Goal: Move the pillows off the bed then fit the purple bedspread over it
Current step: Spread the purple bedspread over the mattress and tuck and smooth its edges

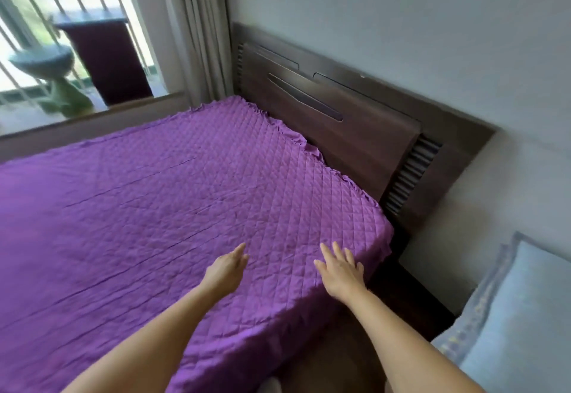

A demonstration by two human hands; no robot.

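In a bedroom by a window [61, 37], purple bedspread [154, 207] covers the bed up to the dark headboard [340, 120]. Blue pillow [519, 324] stands off the bed at right. Left hand [227, 269] and right hand [340, 269], fingers straight, holding nothing, sit at the bedspread's near corner.

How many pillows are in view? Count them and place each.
1. The light blue pillow lies at lower right, near the wall, off the purple bedspread, which carries none. More may be hidden.

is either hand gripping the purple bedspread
No, the left hand and right hand both lie with fingers straight over the purple bedspread, curled round nothing.
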